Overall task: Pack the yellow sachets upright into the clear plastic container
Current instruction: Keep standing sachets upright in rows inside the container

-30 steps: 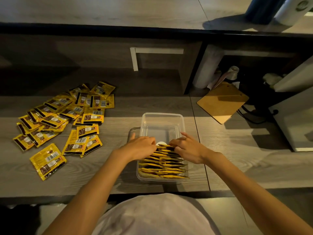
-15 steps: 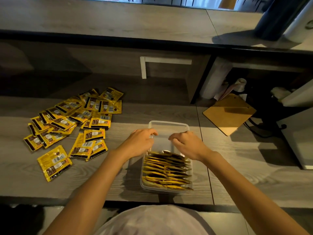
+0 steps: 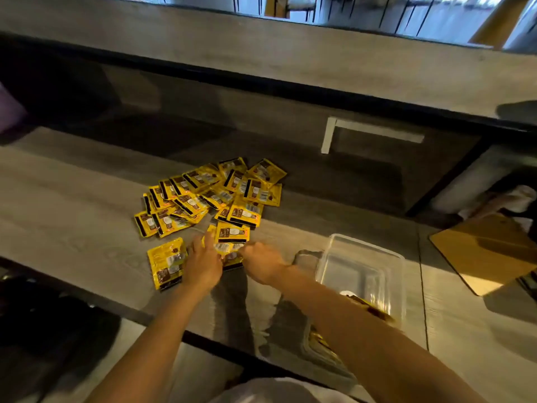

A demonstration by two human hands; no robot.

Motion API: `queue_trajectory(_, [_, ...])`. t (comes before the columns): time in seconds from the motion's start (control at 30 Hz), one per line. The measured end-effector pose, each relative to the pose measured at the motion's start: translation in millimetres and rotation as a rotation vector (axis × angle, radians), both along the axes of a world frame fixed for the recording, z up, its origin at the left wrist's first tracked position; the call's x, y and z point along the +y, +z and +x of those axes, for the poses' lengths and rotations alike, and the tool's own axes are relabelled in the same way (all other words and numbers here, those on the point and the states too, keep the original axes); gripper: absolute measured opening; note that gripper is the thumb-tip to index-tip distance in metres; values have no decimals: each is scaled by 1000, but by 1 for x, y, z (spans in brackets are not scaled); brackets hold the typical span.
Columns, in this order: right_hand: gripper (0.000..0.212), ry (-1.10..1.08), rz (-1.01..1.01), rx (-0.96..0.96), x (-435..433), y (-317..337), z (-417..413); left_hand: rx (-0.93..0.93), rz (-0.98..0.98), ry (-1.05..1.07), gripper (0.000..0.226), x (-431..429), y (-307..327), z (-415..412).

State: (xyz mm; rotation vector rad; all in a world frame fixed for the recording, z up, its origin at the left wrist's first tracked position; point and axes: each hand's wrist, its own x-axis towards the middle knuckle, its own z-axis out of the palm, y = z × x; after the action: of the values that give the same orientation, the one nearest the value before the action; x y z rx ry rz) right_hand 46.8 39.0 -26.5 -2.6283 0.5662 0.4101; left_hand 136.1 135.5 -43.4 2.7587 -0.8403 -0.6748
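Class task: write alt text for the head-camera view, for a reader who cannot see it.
The left hand and right hand reach to the nearest sachets of a loose yellow pile on a grey wooden table. Right of them a clear plastic container holds a few sachets at its near end.

Both arms stretched forward, left hand (image 3: 203, 269) with fingers straight, right hand (image 3: 263, 264) just beside it, fingers blurred

Loose yellow sachets (image 3: 209, 196) lay flat in an overlapping heap on the worktop (image 3: 72, 216), left of the clear plastic container (image 3: 357, 271), whose near end held upright sachets.
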Motion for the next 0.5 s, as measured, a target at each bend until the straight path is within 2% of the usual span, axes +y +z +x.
queue_trajectory(0.13, [39, 78, 10, 94, 14, -13, 9, 52, 101, -136, 66, 14, -16, 11])
queue_trajectory(0.23, [34, 90, -23, 150, 10, -11, 2, 52, 137, -232, 64, 16, -24, 13])
queue_trajectory(0.37, [30, 10, -71, 154, -4, -6, -5, -57, 65, -155, 52, 13, -29, 10])
queue_trajectory(0.5, [32, -80, -144, 117, -6, -12, -3, -115, 103, -146, 62, 10, -30, 10])
